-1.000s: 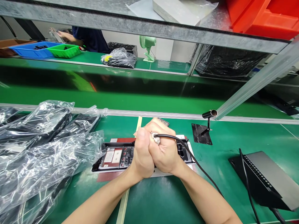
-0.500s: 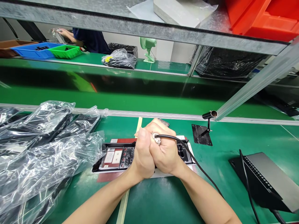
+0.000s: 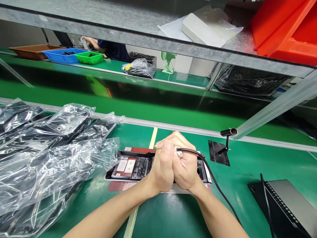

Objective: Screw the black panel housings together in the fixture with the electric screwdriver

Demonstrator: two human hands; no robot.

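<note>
Close together over the middle of the bench, my left hand and my right hand are both closed around one corded tool. Only its end, wrapped in something whitish, shows above the right fist; the rest is hidden by my fingers. From that end a black cable curves down to the right. Beneath my hands lies a long black plastic housing with round holes and pale labels, its middle covered from view. The housing rests over a reddish-brown sheet.
Bagged black parts are piled at left. A small black stand with a tube and a black-grey device are at right. A metal shelf with a red bin hangs overhead. Beyond, a person works near coloured trays.
The view has shifted, so the whole scene sits slightly lower and farther right. Both hands keep their closed grip over the housing.
</note>
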